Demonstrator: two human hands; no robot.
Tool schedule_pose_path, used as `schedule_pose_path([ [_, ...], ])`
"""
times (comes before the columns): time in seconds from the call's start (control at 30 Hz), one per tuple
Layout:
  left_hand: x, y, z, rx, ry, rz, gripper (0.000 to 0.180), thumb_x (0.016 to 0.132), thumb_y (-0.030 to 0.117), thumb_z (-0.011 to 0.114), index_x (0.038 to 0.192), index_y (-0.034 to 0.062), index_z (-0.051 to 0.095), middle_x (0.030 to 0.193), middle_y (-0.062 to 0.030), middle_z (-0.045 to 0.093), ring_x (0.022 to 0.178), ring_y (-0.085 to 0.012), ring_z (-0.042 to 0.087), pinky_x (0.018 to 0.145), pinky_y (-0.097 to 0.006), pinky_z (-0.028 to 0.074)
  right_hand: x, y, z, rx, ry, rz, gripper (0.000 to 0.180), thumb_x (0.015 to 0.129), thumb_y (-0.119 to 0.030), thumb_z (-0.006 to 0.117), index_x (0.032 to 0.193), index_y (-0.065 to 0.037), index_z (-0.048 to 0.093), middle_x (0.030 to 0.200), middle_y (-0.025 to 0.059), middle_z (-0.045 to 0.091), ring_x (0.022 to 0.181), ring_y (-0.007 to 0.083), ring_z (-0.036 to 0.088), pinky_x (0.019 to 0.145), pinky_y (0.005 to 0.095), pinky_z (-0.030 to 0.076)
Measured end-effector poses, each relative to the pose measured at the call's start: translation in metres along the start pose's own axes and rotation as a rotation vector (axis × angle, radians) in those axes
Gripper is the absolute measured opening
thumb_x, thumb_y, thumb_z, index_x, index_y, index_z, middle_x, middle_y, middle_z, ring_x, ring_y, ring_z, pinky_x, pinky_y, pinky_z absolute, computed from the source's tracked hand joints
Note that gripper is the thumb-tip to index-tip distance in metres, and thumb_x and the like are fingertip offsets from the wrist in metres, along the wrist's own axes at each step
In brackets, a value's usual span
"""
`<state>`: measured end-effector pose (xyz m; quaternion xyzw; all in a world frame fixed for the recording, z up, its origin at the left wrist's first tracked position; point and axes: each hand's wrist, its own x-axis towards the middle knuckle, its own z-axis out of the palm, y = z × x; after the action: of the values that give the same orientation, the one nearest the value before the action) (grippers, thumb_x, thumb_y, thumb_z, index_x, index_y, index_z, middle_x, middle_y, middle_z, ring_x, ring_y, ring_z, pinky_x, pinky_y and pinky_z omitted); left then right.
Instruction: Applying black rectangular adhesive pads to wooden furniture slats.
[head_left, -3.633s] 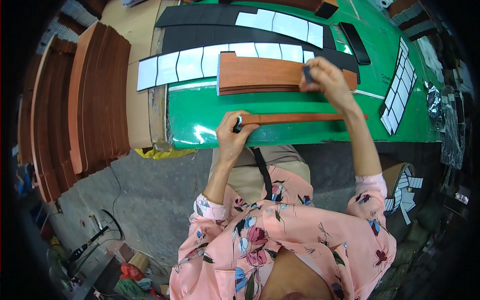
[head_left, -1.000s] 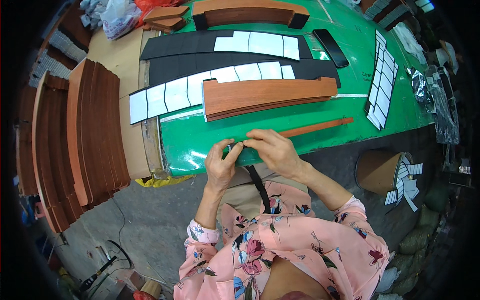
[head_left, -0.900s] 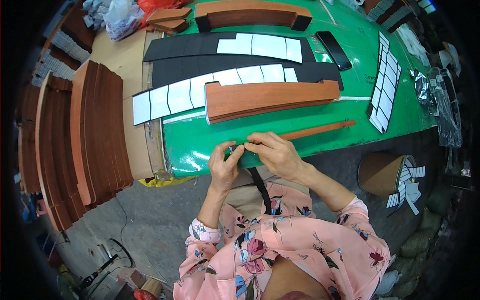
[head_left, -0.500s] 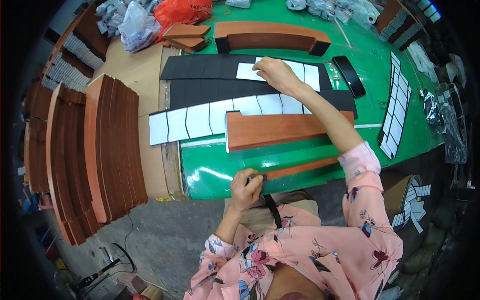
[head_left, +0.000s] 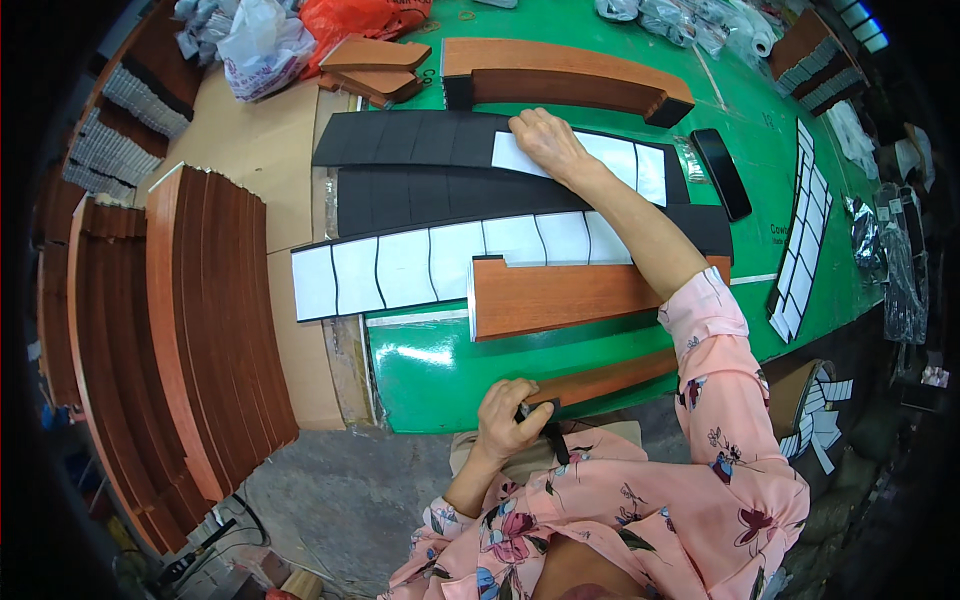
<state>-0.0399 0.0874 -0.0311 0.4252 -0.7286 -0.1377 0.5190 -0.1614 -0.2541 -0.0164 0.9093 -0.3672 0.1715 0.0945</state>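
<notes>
My left hand (head_left: 508, 415) is closed around the black-covered end of a narrow reddish-brown wooden piece (head_left: 620, 378) at the table's front edge. A black strip (head_left: 557, 440) hangs just below that hand. My right hand (head_left: 548, 145) has its fingers curled down on the upper edge of a black, foam-like strip (head_left: 410, 138), over its white-backed part (head_left: 648, 175); whatever is in the fingers is hidden. Under my right forearm lie a white-backed sheet (head_left: 400, 268), marked off in sections by black lines, and a wider wooden piece (head_left: 570, 297) with a black corner.
A curved wooden piece (head_left: 570, 75) with black ends lies at the back of the green table (head_left: 430, 385). A black phone (head_left: 722, 175) and a white-sectioned strip (head_left: 803, 230) are on the right. Tall stacks of wooden pieces (head_left: 215, 320) stand left. Plastic bags (head_left: 265, 50) sit behind.
The view has shifted, so the table things sit lower in the picture. My right hand has curled its fingers more tightly over the strip's edge. My left hand stays at the wooden piece's end.
</notes>
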Motion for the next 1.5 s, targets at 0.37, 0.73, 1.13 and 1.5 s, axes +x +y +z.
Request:
schedule_pose_path([
  [0.37, 0.006, 0.005, 0.002, 0.053, 0.056, -0.032, 0.037, 0.066, 0.000, 0.069, 0.098, 0.0136, 0.056, 0.090, -0.0112, 0.055, 0.073, -0.0278, 0.058, 0.060, -0.036, 0.048, 0.019, 0.007, 0.000, 0.066, -0.052, 0.206, 0.015, 0.077, -0.005, 0.048, 0.081, 0.002, 0.061, 0.082, 0.0230, 0.062, 0.079, 0.0390, 0.063, 0.069, 0.0459, 0.052],
  [0.73, 0.004, 0.013, 0.005, 0.087, 0.043, -0.047, 0.033, 0.067, 0.001, 0.071, 0.096, 0.0109, 0.058, 0.089, -0.0087, 0.058, 0.072, -0.0260, 0.058, 0.060, -0.035, 0.048, 0.001, 0.025, -0.022, 0.695, -0.129, 0.726, 0.025, 0.089, -0.019, 0.045, 0.099, -0.004, 0.063, 0.088, 0.0168, 0.067, 0.084, 0.0240, 0.065, 0.071, 0.0371, 0.051],
  [1.13, 0.001, -0.018, -0.081, -0.055, -0.038, -0.295, 0.026, 0.083, -0.007, 0.056, 0.108, 0.0028, 0.056, 0.103, -0.0120, 0.060, 0.098, -0.0242, 0.057, 0.088, -0.034, 0.044, -0.170, -0.017, -0.177, 1.540, -0.261, 0.856, 0.035, 0.094, -0.019, 0.053, 0.119, 0.005, 0.053, 0.096, 0.0065, 0.059, 0.088, 0.0113, 0.058, 0.082, 0.0241, 0.051],
  [1.5, 0.033, 0.048, -0.036, 0.487, 0.022, -0.070, 0.035, 0.074, 0.003, 0.068, 0.108, 0.0071, 0.060, 0.112, -0.0113, 0.054, 0.110, -0.0302, 0.048, 0.092, -0.043, 0.037, -0.299, -0.042, -0.204, 1.262, -0.049, 0.883, 0.022, 0.088, -0.009, 0.057, 0.108, 0.000, 0.062, 0.102, 0.0045, 0.060, 0.093, 0.0133, 0.058, 0.081, 0.0254, 0.048],
])
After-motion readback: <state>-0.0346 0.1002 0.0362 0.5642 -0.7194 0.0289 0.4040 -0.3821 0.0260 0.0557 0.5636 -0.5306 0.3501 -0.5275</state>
